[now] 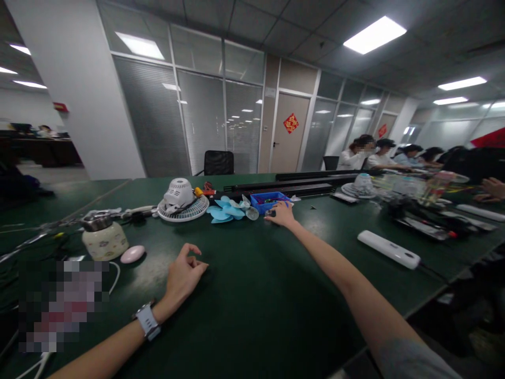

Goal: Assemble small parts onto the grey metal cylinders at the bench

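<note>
My right hand [281, 215] reaches far across the dark green table [252, 295] and rests at the near edge of a small blue tray [270, 200]; its fingers curl over a small dark item I cannot make out. Left of the tray lies a light blue fan blade [228, 209], and further left a white fan motor sits on a round white grille [182, 202]. My left hand [184, 273], with a watch on the wrist, rests on the table near me, fingers loosely curled and holding nothing.
A cream jar with a metal lid [104, 235] and a pink oval object [132, 253] sit at the left. A white power strip [389, 249] lies at the right. Long black bars [284, 187] run behind the tray. Several people sit at the far right.
</note>
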The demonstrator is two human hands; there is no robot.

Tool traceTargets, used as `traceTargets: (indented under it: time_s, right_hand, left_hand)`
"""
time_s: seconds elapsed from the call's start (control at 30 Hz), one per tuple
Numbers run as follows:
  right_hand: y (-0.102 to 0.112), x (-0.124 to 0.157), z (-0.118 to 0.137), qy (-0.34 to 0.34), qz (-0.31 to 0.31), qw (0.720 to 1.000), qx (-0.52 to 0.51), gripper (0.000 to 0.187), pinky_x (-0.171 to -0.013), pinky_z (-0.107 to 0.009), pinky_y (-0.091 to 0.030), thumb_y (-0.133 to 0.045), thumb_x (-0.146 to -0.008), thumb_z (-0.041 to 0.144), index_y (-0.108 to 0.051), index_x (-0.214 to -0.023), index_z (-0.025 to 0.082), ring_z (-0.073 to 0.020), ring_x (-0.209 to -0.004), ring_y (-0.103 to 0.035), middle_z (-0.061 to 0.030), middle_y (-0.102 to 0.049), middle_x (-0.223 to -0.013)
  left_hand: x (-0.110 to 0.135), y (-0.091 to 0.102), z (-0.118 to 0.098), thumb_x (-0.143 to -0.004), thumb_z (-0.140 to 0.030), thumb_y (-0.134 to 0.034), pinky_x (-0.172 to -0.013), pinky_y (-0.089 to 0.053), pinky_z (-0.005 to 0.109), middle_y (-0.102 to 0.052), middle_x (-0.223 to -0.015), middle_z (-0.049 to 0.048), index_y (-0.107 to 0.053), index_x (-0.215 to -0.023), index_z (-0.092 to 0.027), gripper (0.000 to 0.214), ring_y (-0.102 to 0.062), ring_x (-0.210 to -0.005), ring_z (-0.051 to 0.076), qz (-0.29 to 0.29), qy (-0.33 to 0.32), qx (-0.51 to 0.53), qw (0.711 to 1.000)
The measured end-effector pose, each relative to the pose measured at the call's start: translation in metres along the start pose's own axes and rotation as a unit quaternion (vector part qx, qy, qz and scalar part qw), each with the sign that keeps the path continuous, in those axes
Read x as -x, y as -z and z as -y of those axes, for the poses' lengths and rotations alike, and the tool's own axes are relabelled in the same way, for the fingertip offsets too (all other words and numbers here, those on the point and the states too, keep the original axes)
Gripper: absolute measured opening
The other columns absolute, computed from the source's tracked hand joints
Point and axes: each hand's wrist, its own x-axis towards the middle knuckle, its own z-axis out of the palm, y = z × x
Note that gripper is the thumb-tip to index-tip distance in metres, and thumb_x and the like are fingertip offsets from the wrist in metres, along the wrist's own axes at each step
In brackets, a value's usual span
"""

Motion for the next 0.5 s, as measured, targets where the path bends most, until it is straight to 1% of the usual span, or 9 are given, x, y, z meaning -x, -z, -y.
traceTargets:
  time_s: [0.1,0.17,0.23,0.33,0.4,0.5]
  right_hand:
    - [0.002,0.009,0.005,0.006,-0.019,0.999,-0.041,0.043,-0.108,-0.053,-0.016,-0.063,-0.077,0.060,-0.074,-0.096,0.023,-0.0303,-0.128,-0.041,-0.0080,-0.066,-0.117]
    - [0.007,0.021,0.017,0.040,-0.030,0.995,-0.083,0.041,-0.109,-0.053,-0.013,-0.066,-0.075,0.060,-0.074,-0.094,0.025,-0.0302,-0.131,-0.038,-0.0064,-0.065,-0.120]
    - [0.016,0.035,0.035,0.089,-0.026,0.987,-0.128,0.042,-0.110,-0.054,-0.012,-0.067,-0.073,0.062,-0.074,-0.094,0.026,-0.0300,-0.133,-0.036,-0.0056,-0.063,-0.123]
    - [0.031,0.054,0.069,0.166,-0.010,0.967,-0.193,0.045,-0.110,-0.055,-0.011,-0.067,-0.072,0.063,-0.073,-0.097,0.027,-0.0298,-0.135,-0.034,-0.0059,-0.060,-0.128]
    - [0.039,0.064,0.088,0.205,-0.001,0.953,-0.224,0.044,-0.110,-0.056,-0.011,-0.068,-0.072,0.063,-0.073,-0.097,0.027,-0.0303,-0.136,-0.033,-0.0069,-0.059,-0.128]
    - [0.043,0.073,0.106,0.232,0.005,0.938,-0.257,0.041,-0.108,-0.055,-0.017,-0.072,-0.071,0.057,-0.072,-0.096,0.025,-0.0306,-0.135,-0.035,-0.0084,-0.062,-0.123]
  left_hand:
    - [-0.001,0.000,0.001,-0.070,-0.029,-0.057,-0.060,-0.042,0.028,-0.054,-0.051,-0.0103,-0.044,-0.090,-0.025,0.024,-0.064,-0.058,0.019,0.005,-0.011,-0.005,1.000]
    - [-0.001,0.001,0.000,-0.073,-0.028,-0.053,-0.060,-0.042,0.029,-0.057,-0.055,-0.0089,-0.044,-0.090,-0.025,0.019,-0.063,-0.058,0.018,0.011,-0.027,-0.024,0.999]
    - [-0.001,0.001,-0.003,-0.076,-0.028,-0.051,-0.063,-0.043,0.030,-0.063,-0.063,-0.0060,-0.045,-0.092,-0.024,0.017,-0.063,-0.062,0.018,0.015,-0.054,-0.038,0.998]
    - [-0.001,-0.003,-0.010,-0.079,-0.030,-0.053,-0.077,-0.046,0.036,-0.069,-0.084,0.0003,-0.047,-0.098,-0.022,0.022,-0.066,-0.082,0.020,-0.002,-0.124,-0.041,0.991]
    - [-0.001,-0.009,-0.018,-0.081,-0.035,-0.057,-0.088,-0.045,0.039,-0.069,-0.097,0.0044,-0.049,-0.101,-0.021,0.026,-0.065,-0.096,0.022,-0.014,-0.173,-0.040,0.984]
    - [-0.004,-0.023,-0.030,-0.082,-0.041,-0.059,-0.092,-0.044,0.042,-0.067,-0.109,0.0085,-0.053,-0.102,-0.021,0.029,-0.062,-0.105,0.023,-0.009,-0.209,-0.048,0.977]
